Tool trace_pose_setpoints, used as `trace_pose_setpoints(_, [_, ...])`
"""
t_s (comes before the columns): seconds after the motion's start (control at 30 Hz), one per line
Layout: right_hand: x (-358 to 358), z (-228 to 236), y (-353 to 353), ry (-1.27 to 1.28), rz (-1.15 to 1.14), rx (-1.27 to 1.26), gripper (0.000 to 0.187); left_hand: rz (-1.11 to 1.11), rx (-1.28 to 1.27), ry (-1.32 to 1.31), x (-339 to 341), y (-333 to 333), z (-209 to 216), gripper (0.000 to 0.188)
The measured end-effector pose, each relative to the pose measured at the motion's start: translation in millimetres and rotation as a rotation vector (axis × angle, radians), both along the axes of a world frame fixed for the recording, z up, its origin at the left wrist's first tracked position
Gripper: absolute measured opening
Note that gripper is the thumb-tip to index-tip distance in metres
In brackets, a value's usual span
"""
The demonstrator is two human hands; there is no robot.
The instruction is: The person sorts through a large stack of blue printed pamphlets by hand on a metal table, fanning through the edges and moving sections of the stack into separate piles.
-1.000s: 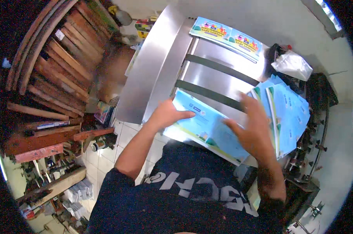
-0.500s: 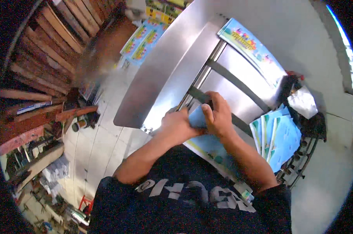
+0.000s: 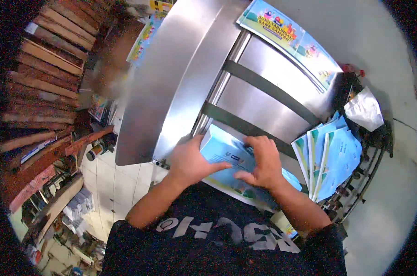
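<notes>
A light blue printed booklet, perhaps several together, lies between my hands at the near edge of the metal machine table. My left hand grips its left end, thumb laid across the face and fingers hidden behind the edge. My right hand curves around its right part, with thumb and fingertips against the surface. Beneath it, more blue printed sheets with a pale border rest close to my shirt. A fanned pile of blue booklets sits to the right of my right hand.
Colourful printed sheets lie along the table's far end. Dark belts cross the metal bed, and a curved metal guard rises on the left. A crumpled white bag is at the right. Wooden planks stand far left.
My hands have moved apart from a close grip around the folded blue paper. It now shows its broad printed face between them. The whole view has shifted slightly.
</notes>
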State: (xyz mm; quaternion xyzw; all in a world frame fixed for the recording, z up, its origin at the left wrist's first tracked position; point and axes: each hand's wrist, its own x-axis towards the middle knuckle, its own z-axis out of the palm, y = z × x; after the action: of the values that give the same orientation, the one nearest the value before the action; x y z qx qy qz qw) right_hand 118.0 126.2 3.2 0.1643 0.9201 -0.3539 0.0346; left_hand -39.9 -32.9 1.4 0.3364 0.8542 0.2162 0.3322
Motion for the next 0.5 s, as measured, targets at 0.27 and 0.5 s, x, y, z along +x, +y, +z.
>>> trace_pose_setpoints(0.27, [12.6, 18.7, 3.8, 0.151, -0.387, -0.333, 0.075, 0.032, 0.195, -0.159, 3.0, -4.5, 11.6, 0.072])
trace_pose_setpoints(0.5, [88.8, 65.0, -4.0, -0.288, -0.14, -0.128, 0.079, 0.029, 0.438, -0.136, 15.5, -37.5, -11.4, 0.076])
